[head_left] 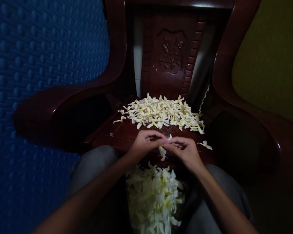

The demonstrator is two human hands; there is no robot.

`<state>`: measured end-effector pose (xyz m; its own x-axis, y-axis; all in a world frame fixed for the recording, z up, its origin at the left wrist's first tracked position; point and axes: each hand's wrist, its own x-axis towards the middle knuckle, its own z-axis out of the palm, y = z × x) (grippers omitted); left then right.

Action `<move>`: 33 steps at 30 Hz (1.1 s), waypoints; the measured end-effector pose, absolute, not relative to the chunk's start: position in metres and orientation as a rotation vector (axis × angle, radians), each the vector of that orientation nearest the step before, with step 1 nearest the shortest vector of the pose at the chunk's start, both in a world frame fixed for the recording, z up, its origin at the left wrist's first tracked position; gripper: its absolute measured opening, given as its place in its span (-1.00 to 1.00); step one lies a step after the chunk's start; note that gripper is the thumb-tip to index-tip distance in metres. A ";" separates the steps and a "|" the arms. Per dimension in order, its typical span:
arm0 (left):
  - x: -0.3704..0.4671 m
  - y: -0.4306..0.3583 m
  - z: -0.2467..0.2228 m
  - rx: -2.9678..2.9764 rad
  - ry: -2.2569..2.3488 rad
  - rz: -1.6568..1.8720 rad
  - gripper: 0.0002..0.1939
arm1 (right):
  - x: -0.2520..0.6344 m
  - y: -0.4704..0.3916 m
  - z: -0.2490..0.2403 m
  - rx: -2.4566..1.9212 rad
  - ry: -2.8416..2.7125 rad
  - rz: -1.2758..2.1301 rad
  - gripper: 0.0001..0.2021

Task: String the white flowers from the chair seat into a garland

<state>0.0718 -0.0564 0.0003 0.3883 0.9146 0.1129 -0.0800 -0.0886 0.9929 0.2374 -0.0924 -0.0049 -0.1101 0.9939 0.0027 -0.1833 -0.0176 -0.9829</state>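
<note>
My left hand (148, 140) and my right hand (184, 149) meet at the fingertips above the front edge of the chair seat. Both pinch a small white flower (162, 152), whose petals hang below the fingers and also show a little above them. The fingers cover its middle. Just beyond my hands lies a heap of cream-white flowers (158, 112) on the seat. Below my hands, between the knees, is a thick bunch of white flowers (158, 198); how it is held together cannot be made out.
The dark red wooden chair (117, 133) has a carved back and wide curved arms on both sides. One loose flower (205, 145) lies to the right of the heap. A blue knobbed surface (39, 65) is on the left. Grey-clad knees (95, 165) flank the bunch.
</note>
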 end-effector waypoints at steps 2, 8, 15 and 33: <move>0.071 -0.056 0.001 1.407 0.820 1.005 -0.82 | 0.237 -0.092 -0.005 -1.011 -1.160 1.366 -0.81; 0.074 -0.057 0.003 1.421 0.864 1.027 -0.83 | 0.238 -0.094 -0.004 -1.007 -1.171 1.364 -0.81; 0.081 -0.057 -0.003 1.305 0.883 1.202 -0.81 | 0.237 -0.093 -0.003 -1.003 -1.195 1.284 -0.84; 0.054 -0.032 0.001 1.104 1.097 1.376 -0.60 | 0.267 -0.090 -0.012 -1.219 -1.901 1.464 -0.76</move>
